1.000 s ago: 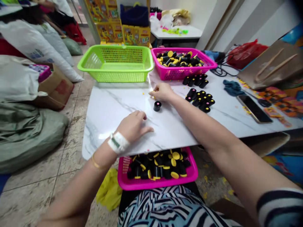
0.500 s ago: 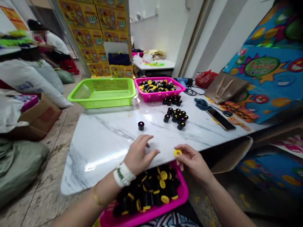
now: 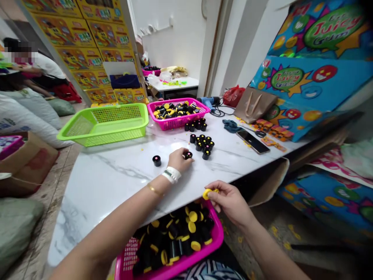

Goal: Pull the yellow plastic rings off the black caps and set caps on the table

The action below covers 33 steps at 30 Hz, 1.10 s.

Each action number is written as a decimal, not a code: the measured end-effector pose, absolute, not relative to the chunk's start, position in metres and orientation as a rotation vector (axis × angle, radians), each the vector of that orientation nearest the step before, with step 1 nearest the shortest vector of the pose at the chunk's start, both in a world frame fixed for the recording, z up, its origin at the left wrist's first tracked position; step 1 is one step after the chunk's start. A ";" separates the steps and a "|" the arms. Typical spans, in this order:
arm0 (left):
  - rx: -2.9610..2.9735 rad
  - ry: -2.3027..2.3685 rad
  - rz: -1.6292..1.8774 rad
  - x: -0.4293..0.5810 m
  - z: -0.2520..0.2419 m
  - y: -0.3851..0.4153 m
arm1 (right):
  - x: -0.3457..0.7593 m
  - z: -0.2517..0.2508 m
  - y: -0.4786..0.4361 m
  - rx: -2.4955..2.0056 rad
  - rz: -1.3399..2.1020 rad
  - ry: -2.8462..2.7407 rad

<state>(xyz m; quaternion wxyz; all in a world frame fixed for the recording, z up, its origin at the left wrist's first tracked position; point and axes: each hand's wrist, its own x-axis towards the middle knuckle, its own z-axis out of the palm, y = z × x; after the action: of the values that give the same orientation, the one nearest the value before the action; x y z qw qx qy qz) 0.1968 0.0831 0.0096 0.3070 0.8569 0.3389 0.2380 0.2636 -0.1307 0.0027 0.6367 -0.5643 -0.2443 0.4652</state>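
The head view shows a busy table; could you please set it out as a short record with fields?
Left hand: closed around a black cylinder
Right hand: pinching a yellow piece near the table edge
Standing apart: lone cylinder with a pink dot
Far side: green basket, left of the upper pink basket
Below edge: lower pink basket of black and yellow pieces

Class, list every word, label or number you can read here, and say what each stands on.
"Juicy Gum": upper blue panel.
"Juicy Gum": blue panel below it; the small word above each is unclear.
Too blurred: print on the yellow boxes, white sack and wristband. No number is readable.
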 end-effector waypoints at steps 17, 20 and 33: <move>2.297 0.622 0.443 0.119 0.008 0.036 | 0.271 0.021 -0.054 -1.528 1.154 -0.952; 2.334 0.645 0.355 0.119 0.011 0.036 | 0.273 0.022 -0.051 -1.621 1.147 -0.946; 2.006 0.569 0.106 0.114 0.027 0.040 | 0.271 0.019 -0.057 -1.576 1.275 -0.946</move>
<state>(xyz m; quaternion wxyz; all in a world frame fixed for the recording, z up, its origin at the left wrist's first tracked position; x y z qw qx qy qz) 0.1141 0.0398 0.0266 0.5027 0.8306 0.2355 0.0439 0.2714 -0.0570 0.0195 0.4369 -0.6338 -0.3804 0.5126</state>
